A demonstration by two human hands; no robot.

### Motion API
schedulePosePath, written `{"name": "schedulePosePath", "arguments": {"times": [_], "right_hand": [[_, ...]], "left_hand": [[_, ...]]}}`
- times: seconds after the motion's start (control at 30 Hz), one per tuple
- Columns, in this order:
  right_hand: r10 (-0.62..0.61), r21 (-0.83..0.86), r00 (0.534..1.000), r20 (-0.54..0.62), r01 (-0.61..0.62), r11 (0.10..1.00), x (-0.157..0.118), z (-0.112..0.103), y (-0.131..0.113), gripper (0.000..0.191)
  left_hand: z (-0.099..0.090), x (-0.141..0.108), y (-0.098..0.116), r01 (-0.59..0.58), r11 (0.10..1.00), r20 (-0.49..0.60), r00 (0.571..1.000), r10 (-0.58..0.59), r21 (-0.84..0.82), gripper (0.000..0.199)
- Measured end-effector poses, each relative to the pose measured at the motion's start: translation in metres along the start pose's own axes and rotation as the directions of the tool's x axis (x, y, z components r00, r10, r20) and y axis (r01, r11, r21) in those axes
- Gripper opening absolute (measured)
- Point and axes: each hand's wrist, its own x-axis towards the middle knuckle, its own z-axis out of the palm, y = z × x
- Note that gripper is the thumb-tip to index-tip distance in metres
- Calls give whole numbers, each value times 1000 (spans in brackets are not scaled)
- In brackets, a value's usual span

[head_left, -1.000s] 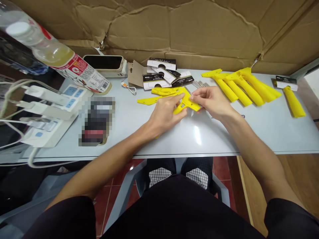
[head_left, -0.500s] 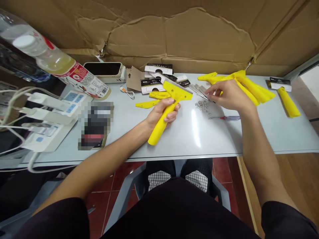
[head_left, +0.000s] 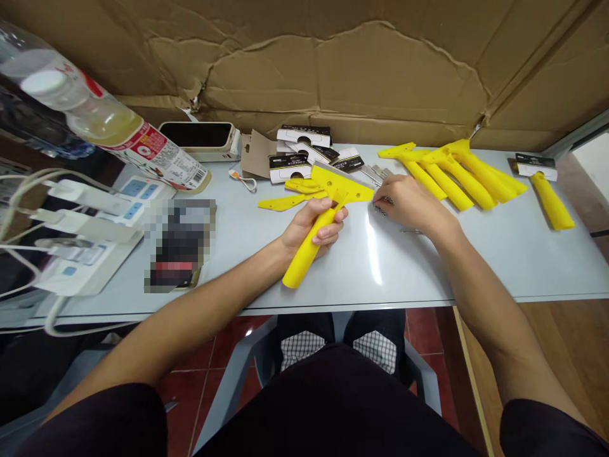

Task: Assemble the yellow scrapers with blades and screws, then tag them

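Observation:
My left hand [head_left: 320,223] is wrapped around the handle of a yellow scraper [head_left: 304,257], its wide head pointing away from me with a thin metal strip along the far edge. Over a small pile of screws [head_left: 379,209], my right hand [head_left: 413,200] reaches down with fingers bent together; their tips are partly hidden, so what they pinch does not show. Flat metal strips [head_left: 371,173] lie just behind that hand. A screwdriver's thin shaft [head_left: 410,231] shows below it, the rest covered by my wrist. Loose yellow head pieces [head_left: 284,202] lie left of the scraper.
Several yellow scraper handles [head_left: 457,181] lie fanned at the back right, with a packaged one [head_left: 552,200] farther right. Black-and-white cards [head_left: 290,166] are stacked behind. A phone [head_left: 178,247], power strip [head_left: 90,247] and bottle [head_left: 162,155] stand left. Cardboard [head_left: 352,76] walls the back.
My right hand has moved from the metal strips toward me and left, down to the screws. The scraper in my left hand has barely shifted, its head turning slightly.

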Motion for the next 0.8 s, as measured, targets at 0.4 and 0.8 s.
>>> {"name": "schedulePosePath", "arguments": {"times": [0.4, 0.8], "right_hand": [[-88, -153, 996, 25, 91, 984, 3, 4, -8, 27], [7, -105, 998, 59, 0, 995, -1, -6, -4, 27]], "left_hand": [[-2, 0, -1, -23, 1000, 82, 996, 24, -8, 54], [-8, 1, -3, 33, 996, 161, 987, -19, -84, 43]]}}
